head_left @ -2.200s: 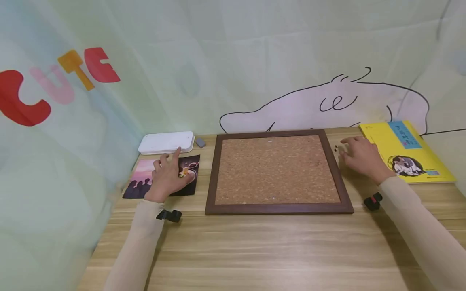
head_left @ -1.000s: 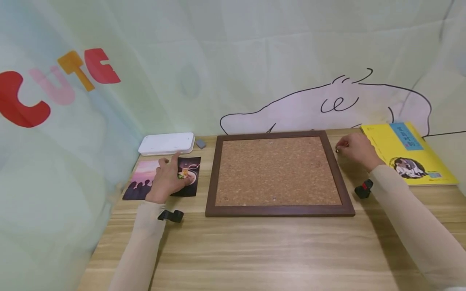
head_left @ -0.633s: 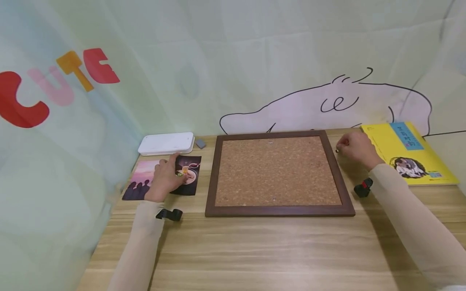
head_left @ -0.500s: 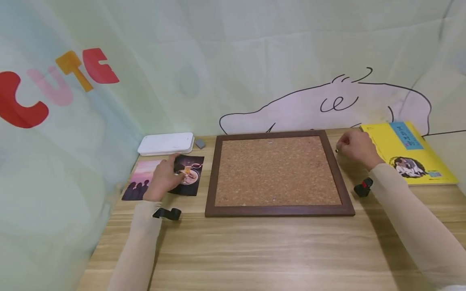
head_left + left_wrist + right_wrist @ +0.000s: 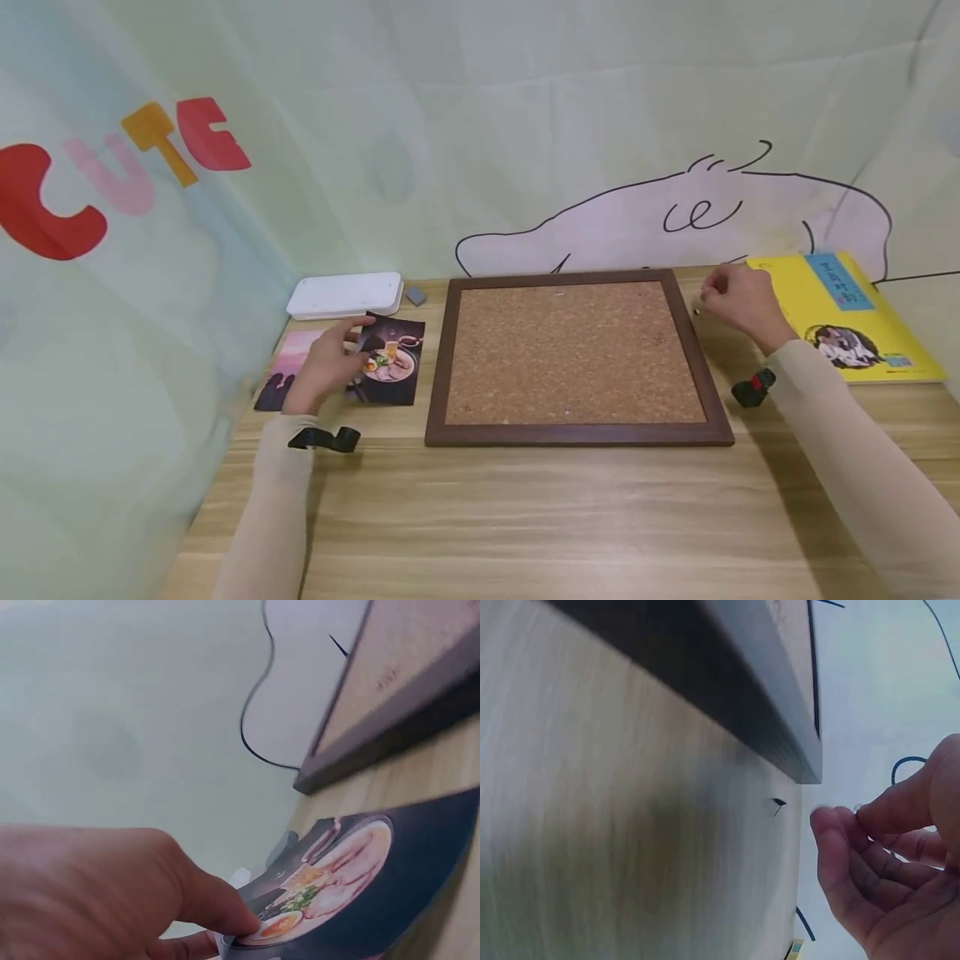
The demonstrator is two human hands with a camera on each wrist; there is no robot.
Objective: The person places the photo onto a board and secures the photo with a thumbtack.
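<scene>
Left hand (image 5: 324, 367): the food photo (image 5: 390, 367) is pinched at its left edge, lifted a little from the table (image 5: 525, 517), just left of the cork board (image 5: 570, 354).
Right hand (image 5: 738, 304): fingers are curled together near the board's upper right corner; a small pin (image 5: 859, 809) seems pinched, too blurred to confirm.
Second pin (image 5: 778, 802): lying on the table beside the frame.
Yellow book (image 5: 847, 312): right of the hand.

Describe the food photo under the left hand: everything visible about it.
The food photo is a glossy dark print showing a bowl of noodles with egg, greens and sliced meat. One edge is lifted off the wooden table, pinched by the left hand. It overlaps a pink sunset photo, beside the cork board.
</scene>
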